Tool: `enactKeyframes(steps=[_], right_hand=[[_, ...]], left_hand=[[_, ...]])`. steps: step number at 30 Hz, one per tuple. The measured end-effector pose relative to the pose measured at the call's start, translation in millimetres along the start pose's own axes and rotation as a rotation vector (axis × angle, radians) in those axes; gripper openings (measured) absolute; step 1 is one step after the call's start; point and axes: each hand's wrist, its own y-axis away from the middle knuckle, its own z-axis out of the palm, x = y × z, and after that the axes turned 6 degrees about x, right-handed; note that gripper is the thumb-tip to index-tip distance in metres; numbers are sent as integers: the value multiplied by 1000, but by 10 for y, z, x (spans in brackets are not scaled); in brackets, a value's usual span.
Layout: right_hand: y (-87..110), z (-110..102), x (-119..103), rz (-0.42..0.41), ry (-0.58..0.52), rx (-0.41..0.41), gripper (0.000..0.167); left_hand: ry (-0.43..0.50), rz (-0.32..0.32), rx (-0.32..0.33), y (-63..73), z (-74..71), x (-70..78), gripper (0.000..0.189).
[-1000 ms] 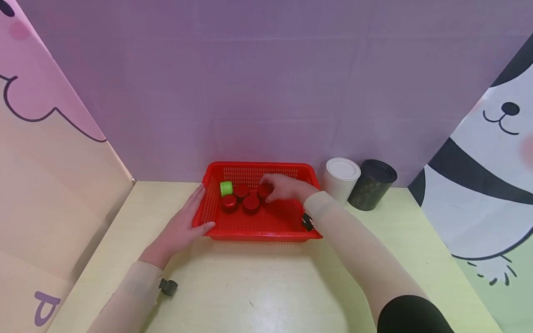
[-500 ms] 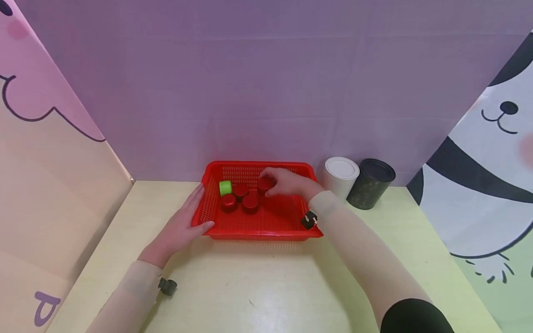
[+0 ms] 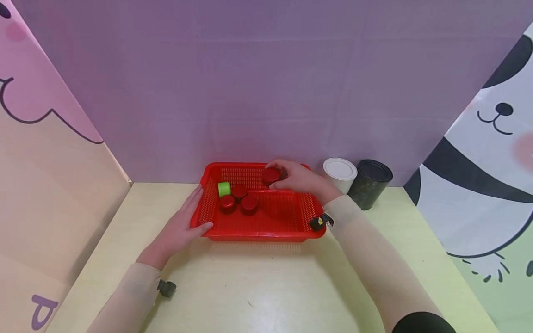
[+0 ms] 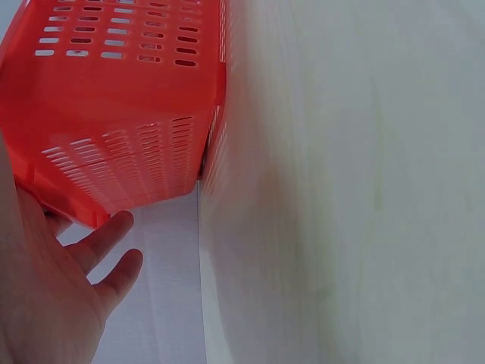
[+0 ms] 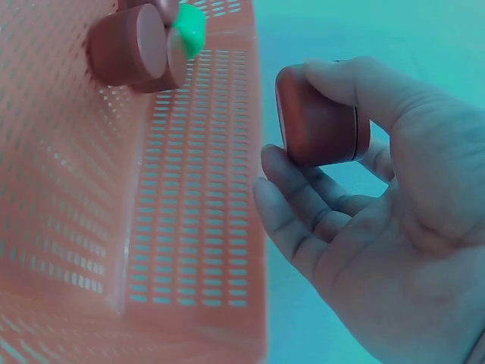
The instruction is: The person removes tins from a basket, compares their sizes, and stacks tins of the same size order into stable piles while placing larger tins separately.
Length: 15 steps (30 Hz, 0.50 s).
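Observation:
My right hand (image 3: 301,178) pinches a small red round container (image 3: 272,175) over the back rim of the red plastic basket (image 3: 258,238). In the right wrist view, thumb and fingers hold this red container (image 5: 318,121) beside the basket wall (image 5: 189,189). My left hand (image 3: 179,231) rests against the basket's left side, its fingers extended and thumb at the front corner. The left wrist view has those fingers (image 4: 106,239) by the basket's rim. Inside the basket are red containers (image 3: 249,204) and a green one (image 3: 224,188).
A white can (image 3: 340,170) and a black can (image 3: 370,182) stand right of the basket, close to my right forearm. A purple backdrop (image 3: 250,92) rises behind the pale table (image 3: 250,286). Printed panels flank both sides.
My right hand has lifted the red container from among the others and moved it back and slightly right, over the rear rim. The left hand stays at the basket's left side.

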Motion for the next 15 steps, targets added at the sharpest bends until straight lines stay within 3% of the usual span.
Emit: enactKeyframes(steps=[8,15], right_hand=[[248,-137,-68,-31,-122,59,59],[516,-189,-16,-19,-147,134,61]], left_hand=[[4,5,5,4,25,-19,112],[-11,11,8,2,24,-44,111]])
